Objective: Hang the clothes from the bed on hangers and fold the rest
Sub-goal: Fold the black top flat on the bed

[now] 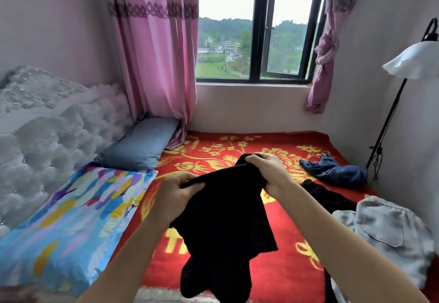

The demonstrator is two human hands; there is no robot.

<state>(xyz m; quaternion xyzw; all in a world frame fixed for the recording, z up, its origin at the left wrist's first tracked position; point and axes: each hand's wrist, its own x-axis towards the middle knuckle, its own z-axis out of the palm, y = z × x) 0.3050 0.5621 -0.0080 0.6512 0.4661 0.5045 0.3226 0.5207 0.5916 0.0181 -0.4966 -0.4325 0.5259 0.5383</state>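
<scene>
While both hands lift the black garment [223, 214] above the red blanket [280, 243] of the bed, the left hand [178, 192] and the right hand [267, 172] each pinch its top edge with curled fingers, and the rest hangs down loosely. I judge this as the start of handling one piece — spreading it to find its shape. Next it needs a hanger or a fold; the jeans [332, 170], another dark piece [327, 195] and a grey garment [389, 229] wait on the bed.

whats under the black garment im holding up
The black garment, gripped by the left hand and right hand, hangs above the red blanket. Its yellow pattern shows around the cloth; the patch directly behind it is hidden.
</scene>
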